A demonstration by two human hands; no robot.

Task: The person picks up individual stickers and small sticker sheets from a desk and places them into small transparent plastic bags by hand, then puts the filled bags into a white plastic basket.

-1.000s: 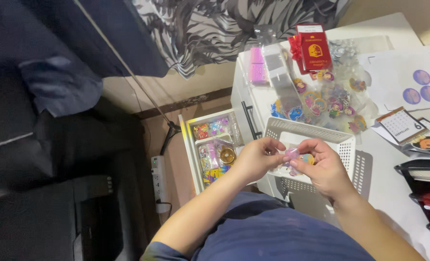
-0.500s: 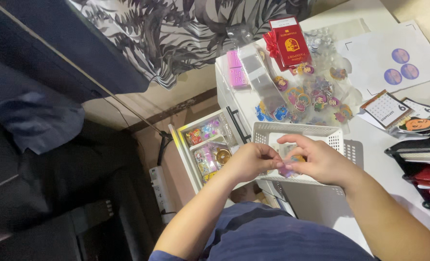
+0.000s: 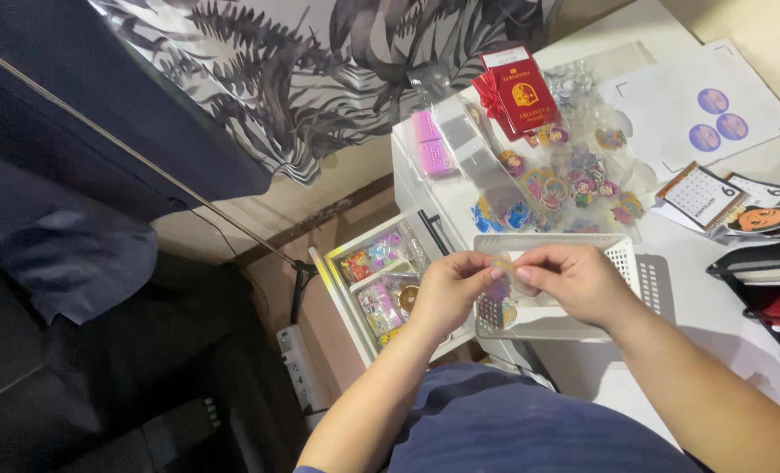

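Holding: left hand (image 3: 447, 293) and right hand (image 3: 578, 280) meet at frame centre, fingertips of both pinched on a small clear sleeve with a round charm (image 3: 501, 273).
Place: above white perforated tray (image 3: 622, 254), centre-right; open drawer (image 3: 346, 289) of trinkets to its left.
Handling: judged light, thin, floppy, slippery plastic; grip at edges, not over charm.
Change: view shifted a little; hands closer together, same pinch.

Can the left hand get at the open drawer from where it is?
Probably yes. The left hand is pinching a small clear packet right beside the open drawer, nothing between them, but it would have to let go first.
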